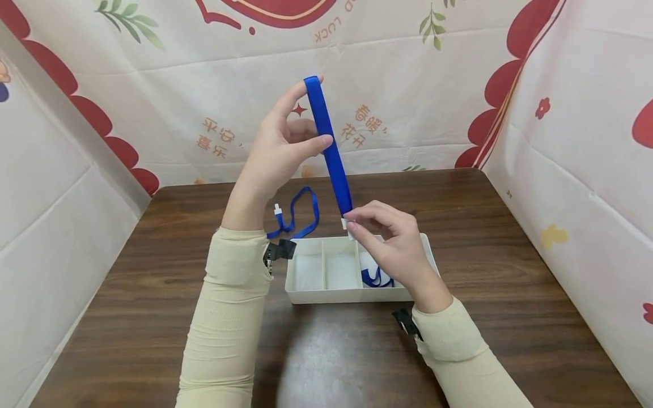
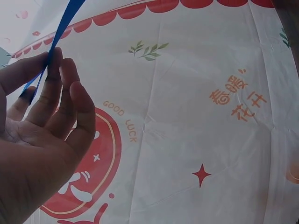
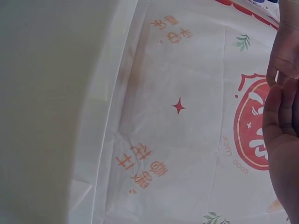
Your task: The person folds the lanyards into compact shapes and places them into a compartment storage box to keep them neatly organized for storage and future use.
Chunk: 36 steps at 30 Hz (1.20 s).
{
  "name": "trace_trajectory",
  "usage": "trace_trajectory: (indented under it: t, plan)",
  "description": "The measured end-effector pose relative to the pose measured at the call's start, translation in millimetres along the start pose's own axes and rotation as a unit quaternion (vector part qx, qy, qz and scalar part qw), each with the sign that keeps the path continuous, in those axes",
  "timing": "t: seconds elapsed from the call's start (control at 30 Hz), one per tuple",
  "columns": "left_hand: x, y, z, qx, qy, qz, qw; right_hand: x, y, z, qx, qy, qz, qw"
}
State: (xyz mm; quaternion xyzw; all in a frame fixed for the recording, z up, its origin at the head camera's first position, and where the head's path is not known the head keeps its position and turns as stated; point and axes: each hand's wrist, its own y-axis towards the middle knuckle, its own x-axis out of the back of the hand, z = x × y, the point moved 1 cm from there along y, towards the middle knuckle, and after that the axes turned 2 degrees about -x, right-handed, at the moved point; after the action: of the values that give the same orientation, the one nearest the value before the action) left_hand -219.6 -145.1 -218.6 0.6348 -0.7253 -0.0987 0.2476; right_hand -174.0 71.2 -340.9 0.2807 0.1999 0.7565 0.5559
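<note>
A blue lanyard [image 1: 336,175] is stretched between my two hands above the tray. Its top loop passes over the index fingertip of my left hand [image 1: 278,141], whose thumb presses on the band lower down. The left wrist view shows the same strap [image 2: 65,21] running up past the fingers. Thumb and forefinger of my right hand [image 1: 393,243] pinch the lanyard's lower end at its white clip [image 1: 344,223], partly covered by the fingertips. In the right wrist view the right hand [image 3: 285,140] is at the right edge, and the strap is hidden.
Below the hands, a white divided tray [image 1: 326,296] stands on the brown wooden table [image 1: 168,283]. A coiled blue lanyard [image 1: 374,280] lies in one right-hand compartment. Behind the tray, another blue lanyard [image 1: 316,209] with a white clip lies on the table. Printed cloth hangs around the table.
</note>
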Motion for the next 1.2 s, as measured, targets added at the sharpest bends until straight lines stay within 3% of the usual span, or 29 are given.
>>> trace_trajectory:
  t: [0.17, 0.37, 0.7, 1.0, 1.2]
  plan:
    - [0.9, -0.2, -0.6, -0.002, -0.008, -0.003, 1.0000, 0.2, -1.4, -0.3, 0.001, -0.005, -0.015, 1.000]
    - [-0.3, 0.1, -1.9, -0.010, -0.008, -0.006, 0.9999, 1.2, -1.8, 0.3, 0.006, -0.003, -0.002, 1.000]
    - [-0.5, -1.9, -4.1, -0.015, -0.045, -0.005, 0.9988, 1.1, -3.4, -0.3, -0.018, -0.002, -0.034, 0.999]
    - [0.1, -6.9, -0.6, -0.039, -0.066, 0.027, 0.9967, -0.3, -2.4, -1.3, -0.009, -0.037, 0.026, 0.999]
    - [4.8, -9.6, 1.6, -0.066, -0.104, 0.031, 0.9919, -1.2, -1.9, -0.7, 0.020, -0.097, 0.024, 0.995]
